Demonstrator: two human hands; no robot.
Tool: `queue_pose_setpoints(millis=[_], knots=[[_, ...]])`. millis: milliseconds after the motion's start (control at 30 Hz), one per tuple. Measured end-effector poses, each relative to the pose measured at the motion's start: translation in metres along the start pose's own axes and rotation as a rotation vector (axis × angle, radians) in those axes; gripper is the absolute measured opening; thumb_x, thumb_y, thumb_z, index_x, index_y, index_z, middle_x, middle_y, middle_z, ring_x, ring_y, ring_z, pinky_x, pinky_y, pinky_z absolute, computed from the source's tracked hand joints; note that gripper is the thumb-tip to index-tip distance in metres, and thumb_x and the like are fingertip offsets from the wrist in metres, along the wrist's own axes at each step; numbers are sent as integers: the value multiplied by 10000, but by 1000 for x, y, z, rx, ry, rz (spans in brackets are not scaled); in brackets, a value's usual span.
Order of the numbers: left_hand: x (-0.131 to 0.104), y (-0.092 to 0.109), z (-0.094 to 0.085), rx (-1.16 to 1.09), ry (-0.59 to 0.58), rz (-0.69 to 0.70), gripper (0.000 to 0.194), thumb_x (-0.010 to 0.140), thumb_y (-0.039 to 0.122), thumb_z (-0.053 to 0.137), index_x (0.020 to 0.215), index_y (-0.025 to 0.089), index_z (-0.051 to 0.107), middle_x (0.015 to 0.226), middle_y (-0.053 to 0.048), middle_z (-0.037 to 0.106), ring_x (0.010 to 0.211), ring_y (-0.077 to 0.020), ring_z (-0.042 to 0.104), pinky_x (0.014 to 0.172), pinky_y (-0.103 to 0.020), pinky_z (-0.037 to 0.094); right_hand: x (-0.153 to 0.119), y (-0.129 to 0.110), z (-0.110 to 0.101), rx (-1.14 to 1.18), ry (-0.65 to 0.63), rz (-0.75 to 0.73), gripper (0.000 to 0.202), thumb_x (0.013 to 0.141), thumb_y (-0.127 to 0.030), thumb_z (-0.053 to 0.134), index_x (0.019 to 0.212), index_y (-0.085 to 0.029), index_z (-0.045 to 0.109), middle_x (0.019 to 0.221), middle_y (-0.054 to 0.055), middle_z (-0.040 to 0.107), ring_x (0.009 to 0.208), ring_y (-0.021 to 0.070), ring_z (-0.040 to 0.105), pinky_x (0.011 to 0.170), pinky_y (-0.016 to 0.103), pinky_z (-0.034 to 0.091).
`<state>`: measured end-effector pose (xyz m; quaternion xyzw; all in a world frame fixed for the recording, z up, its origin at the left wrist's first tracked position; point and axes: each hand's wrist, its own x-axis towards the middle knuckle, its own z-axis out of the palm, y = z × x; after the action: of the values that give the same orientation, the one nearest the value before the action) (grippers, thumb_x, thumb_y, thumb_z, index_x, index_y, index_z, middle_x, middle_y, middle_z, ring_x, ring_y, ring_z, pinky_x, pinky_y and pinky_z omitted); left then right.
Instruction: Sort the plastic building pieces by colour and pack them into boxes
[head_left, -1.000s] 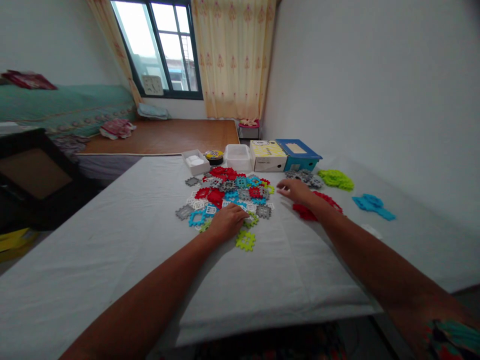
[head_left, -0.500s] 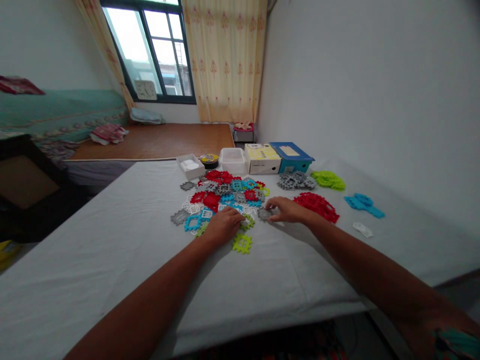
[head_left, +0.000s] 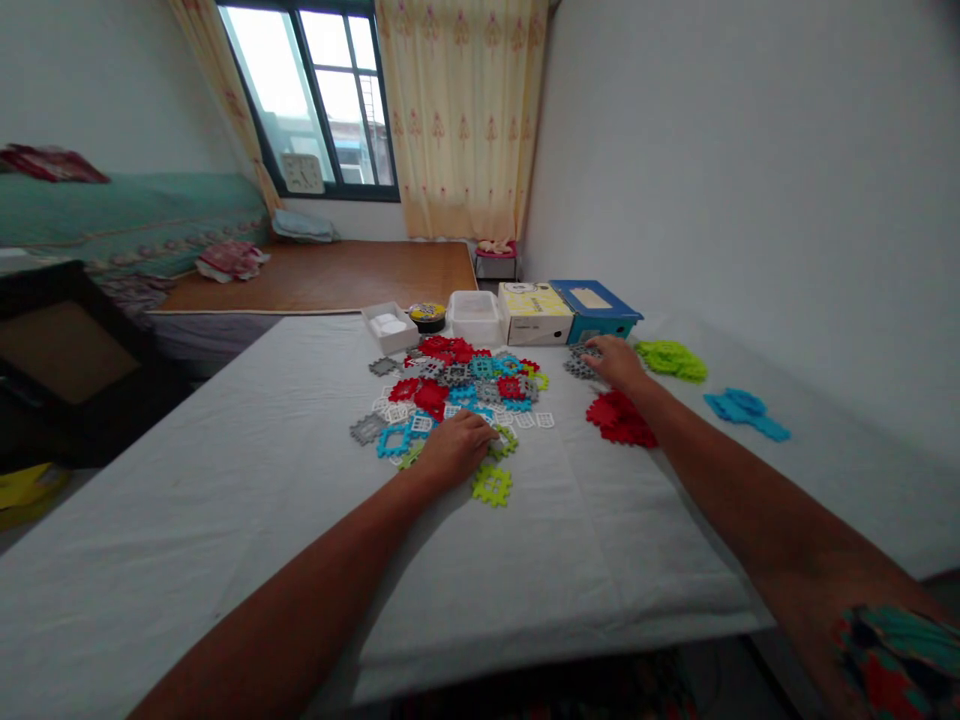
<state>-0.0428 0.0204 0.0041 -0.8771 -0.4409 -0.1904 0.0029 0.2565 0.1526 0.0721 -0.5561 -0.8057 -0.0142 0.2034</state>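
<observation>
My left hand (head_left: 459,445) lies at the near edge of a mixed pile, its fingers closed on a green piece (head_left: 505,441). Just below it a flat yellow-green square piece (head_left: 492,486) rests on the cloth. The pile holds red pieces (head_left: 430,397), blue pieces (head_left: 393,440), grey pieces (head_left: 367,429) and thin white frames (head_left: 544,421). My right hand (head_left: 616,362) is over the grey heap (head_left: 579,364), fingertips pinched on a grey piece that blends into the heap. Nearer to me, under my right forearm, is a red heap (head_left: 616,418).
Behind the pieces stand a white open box (head_left: 390,328), a round black-and-yellow tin (head_left: 427,318), a clear container (head_left: 475,318), a yellow box (head_left: 534,313) and a blue box (head_left: 596,310). Further right lie green (head_left: 671,361) and blue heaps (head_left: 747,412).
My right hand has moved away and to the right, from beside the mixed pile to the grey heap, taking a grey piece along. My left hand stays put. The view has shifted slightly.
</observation>
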Motion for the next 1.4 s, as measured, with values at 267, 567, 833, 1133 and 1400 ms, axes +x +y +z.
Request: queue_pose_setpoints(millis=[267,567,833,1133,1400], knots=[[0,1,-1,9,9,-10,266,886,130,520,1036,222,720,964,-60,702,948,-211,575,849,-323,490,-45,-41,51,70,-352,-333,243,802,-283,701,1023,-183,718,1037,103,703,958,237,646,836,307,476],[0,-2,2,-14,35,-2,258,909,158,506,1023,220,730,994,-65,706,953,-212,572,847,-332,491,-83,-48,37,224,-342,-194,243,792,-232,689,1026,-184,644,878,48,703,760,171,636,667,253,456],[0,-4,2,-43,47,20,250,907,166,511,1011,218,733,974,-73,702,958,-224,573,847,-349,496,-146,44,-23,276,10,38,238,890,-357,510,965,-231,698,1009,46,731,906,209,662,826,331,483],[0,-4,3,-19,25,11,249,921,162,502,1015,207,728,1001,-65,698,974,-211,565,878,-344,482,-168,102,-19,-25,156,176,310,872,-361,509,1023,-181,711,1021,113,711,823,233,663,780,383,512],[-3,2,-1,25,13,12,243,900,133,525,1000,217,730,952,-54,704,927,-199,571,838,-315,485,-97,-50,42,223,-90,-479,289,927,-206,492,1174,-198,643,1188,106,660,1107,238,569,970,416,456]])
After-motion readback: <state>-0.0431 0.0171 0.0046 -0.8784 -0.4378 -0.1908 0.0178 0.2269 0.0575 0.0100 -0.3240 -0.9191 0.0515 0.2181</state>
